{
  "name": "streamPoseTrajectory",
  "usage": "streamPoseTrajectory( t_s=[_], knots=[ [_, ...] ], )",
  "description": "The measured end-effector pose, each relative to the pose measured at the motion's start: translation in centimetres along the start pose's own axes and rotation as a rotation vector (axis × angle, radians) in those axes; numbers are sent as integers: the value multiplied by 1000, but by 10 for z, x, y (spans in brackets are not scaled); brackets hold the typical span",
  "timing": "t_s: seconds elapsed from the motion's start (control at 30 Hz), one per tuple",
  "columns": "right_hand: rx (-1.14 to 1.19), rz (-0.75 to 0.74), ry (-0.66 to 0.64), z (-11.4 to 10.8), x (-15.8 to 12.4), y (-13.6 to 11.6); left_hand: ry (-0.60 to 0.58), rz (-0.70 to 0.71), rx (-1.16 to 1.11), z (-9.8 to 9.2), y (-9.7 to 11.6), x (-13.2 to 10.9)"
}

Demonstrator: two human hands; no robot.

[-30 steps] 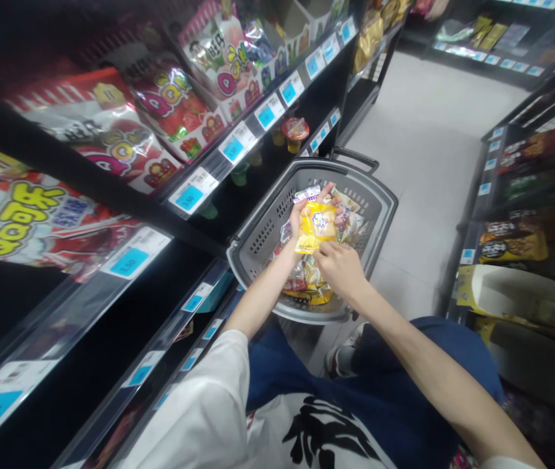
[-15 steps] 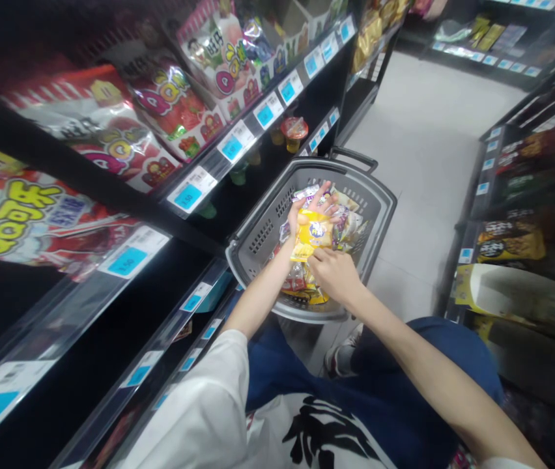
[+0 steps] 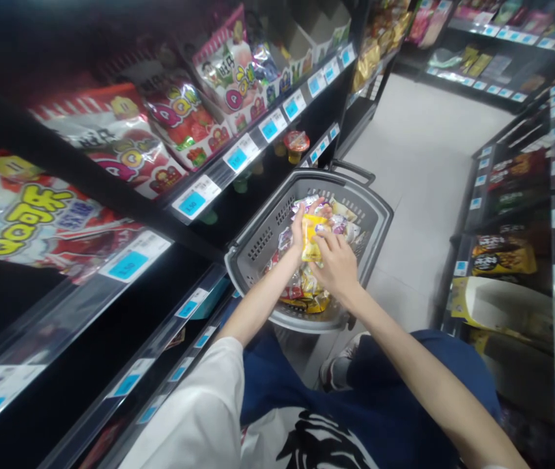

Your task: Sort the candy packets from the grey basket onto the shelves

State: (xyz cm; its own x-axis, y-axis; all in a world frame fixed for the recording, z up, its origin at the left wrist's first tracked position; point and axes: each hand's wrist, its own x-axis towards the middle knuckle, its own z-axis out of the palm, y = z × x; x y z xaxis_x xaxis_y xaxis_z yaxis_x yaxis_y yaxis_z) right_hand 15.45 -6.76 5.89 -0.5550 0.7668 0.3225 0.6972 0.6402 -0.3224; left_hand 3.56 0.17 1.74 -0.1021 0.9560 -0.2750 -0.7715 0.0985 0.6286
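Note:
A small yellow snack packet [image 3: 311, 236] lies against the upturned palm of my left hand [image 3: 301, 225], whose fingers extend past its far end. Resting over the packet's right side is my right hand [image 3: 339, 260], with its fingers bent onto the wrapper. Both hands are above a grey shopping basket [image 3: 253, 225] with perforated walls. Inside the basket lie several small wrapped snacks, among them yellow packets [image 3: 311, 303] at the near end and white-and-purple packets [image 3: 341, 225] at the far right. The packet's underside is hidden by my left hand.
Shelves on the left hold bags of gummies [image 3: 28, 218] behind a rail of price tags [image 3: 197, 197]. A jelly cup [image 3: 296, 144] stands on a lower shelf. More snack shelves [image 3: 505, 251] line the right side. Grey floor [image 3: 428, 130] stretches ahead of the basket.
My right hand's fingers have moved up from the packet's near edge and now lie across its right side. My left hand's fingers look less spread. The view has shifted slightly.

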Motion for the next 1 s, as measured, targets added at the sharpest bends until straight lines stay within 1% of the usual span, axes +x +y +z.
streamPoseTrajectory(
  t_s=[0.1,0.13,0.23,0.3,0.37,0.43,0.53,0.63,0.73,0.83,1.0],
  knots=[
    [263,102,102,0,8,11,-127,140,34,0,-5,2],
    [366,160,153,-1,11,15,-139,182,55,-1,-7,5],
    [720,396,340,-4,23,28,-68,275,121,-7,-12,15],
    [998,574,453,-6,29,37,-18,296,149,-12,-13,21],
    [1242,759,503,-7,33,43,-1,281,146,-15,-12,25],
    [1384,927,485,-7,32,45,7,273,129,-16,-10,26],
    [1469,1080,431,-5,25,39,36,299,132,-16,-6,25],
    [1533,1160,365,1,12,26,79,321,181,-15,-1,26],
    [1576,1161,310,6,0,14,92,323,207,-16,4,26],
    [1573,1152,282,7,-5,9,97,355,241,-17,9,25],
    [1533,1167,339,7,-1,12,106,475,270,-17,15,24]
  ],
)
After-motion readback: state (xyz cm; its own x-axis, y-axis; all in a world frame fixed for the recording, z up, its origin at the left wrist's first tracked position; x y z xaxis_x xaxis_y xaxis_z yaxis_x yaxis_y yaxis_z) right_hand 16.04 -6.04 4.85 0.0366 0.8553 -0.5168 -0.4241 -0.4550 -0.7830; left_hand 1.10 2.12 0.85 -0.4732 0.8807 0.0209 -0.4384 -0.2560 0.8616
